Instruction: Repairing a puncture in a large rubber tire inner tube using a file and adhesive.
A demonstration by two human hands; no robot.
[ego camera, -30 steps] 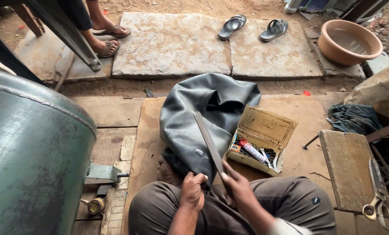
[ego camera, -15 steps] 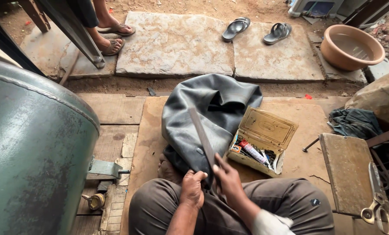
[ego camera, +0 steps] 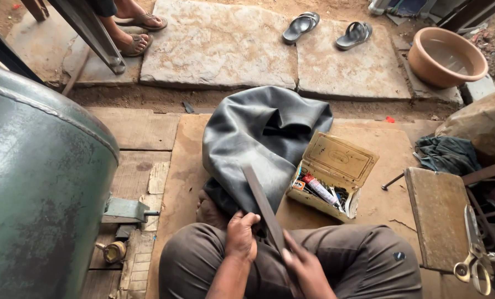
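On the far left stands a big green metal tank [ego camera: 37, 188], w/ a small brass fitting [ego camera: 112, 252] on the wood planks by its foot. At the top left another person's feet in sandals [ego camera: 136, 30] stand on the stone slab [ego camera: 219, 47]. In the middle a floppy black rubber inner tube [ego camera: 264, 141] lies on the wood board [ego camera: 181, 160], right in front of the seated person's knees. The left hand [ego camera: 242, 238] is closed on the edge of the rubber near the lap. The right hand [ego camera: 305, 268] is wrapped round the low end of a long flat metal file [ego camera: 264, 205], which slants up across the tube. The hands are a bit apart, each gripping its own thing. It looks like the rubbing step: the file lies on the rubber as if to rough up a spot. Next move prob. needs the left hand to hold the rubber tight & flat while the file pushes along. To the right sits an open yellow tin box [ego camera: 336, 171] w/ small tubes & bits inside. Further right: a wood block [ego camera: 438, 216], scissors [ego camera: 474, 260], & up top a brown basin [ego camera: 446, 55] and two grey slippers [ego camera: 327, 30].
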